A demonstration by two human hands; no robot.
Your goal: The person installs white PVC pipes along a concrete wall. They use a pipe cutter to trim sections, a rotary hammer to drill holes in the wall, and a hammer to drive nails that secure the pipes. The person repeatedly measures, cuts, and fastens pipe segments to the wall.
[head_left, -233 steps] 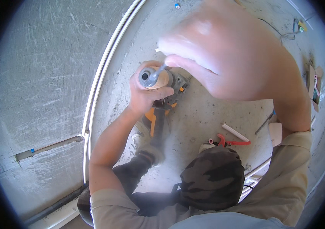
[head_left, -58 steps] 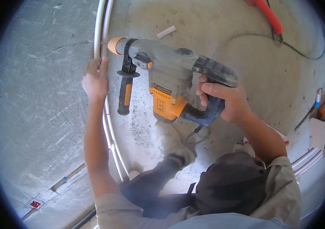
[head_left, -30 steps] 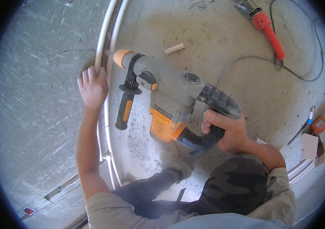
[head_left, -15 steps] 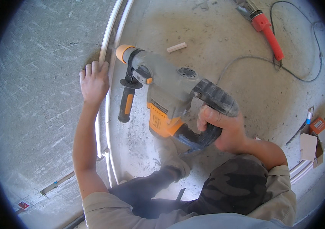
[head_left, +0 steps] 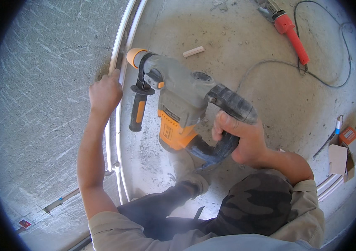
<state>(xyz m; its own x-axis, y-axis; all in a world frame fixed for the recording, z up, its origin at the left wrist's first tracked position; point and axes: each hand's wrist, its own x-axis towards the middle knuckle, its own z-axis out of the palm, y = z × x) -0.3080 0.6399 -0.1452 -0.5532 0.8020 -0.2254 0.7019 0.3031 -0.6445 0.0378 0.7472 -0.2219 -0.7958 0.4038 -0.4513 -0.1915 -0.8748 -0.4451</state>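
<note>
L hand (head_left: 105, 94) up at the wall (head_left: 52, 104) side, back of hand to cam, fingers curled in, thumb side at the white pipes (head_left: 121, 46). Fingertips hidden, so can't tell if it grips a pipe or just presses. L forearm rises from lower L, nearly upright in view, slight bend at elbow.

R hand (head_left: 247, 138) closed round the drill's (head_left: 180, 85) blk rear handle (head_left: 224, 144), thumb lying fwd along the side, fingers wrapped, mostly out of sight. R elbow bent sharply out by the camo knee (head_left: 253, 205); forearm runs up & L from there to the handle.

Drill, gray/orange, is mid-view over the floor (head_left: 211, 29), nose L & slightly up in view, tip just beside the R-hand pipe; can't tell if they touch. Side grip (head_left: 138, 113) hangs below the nose, no hand on it.

Also: short wht offcut (head_left: 193, 51) on floor past the drill; red-handled tool (head_left: 291, 37) w/ cord, upper R; open box (head_left: 337, 160) far R.
</note>
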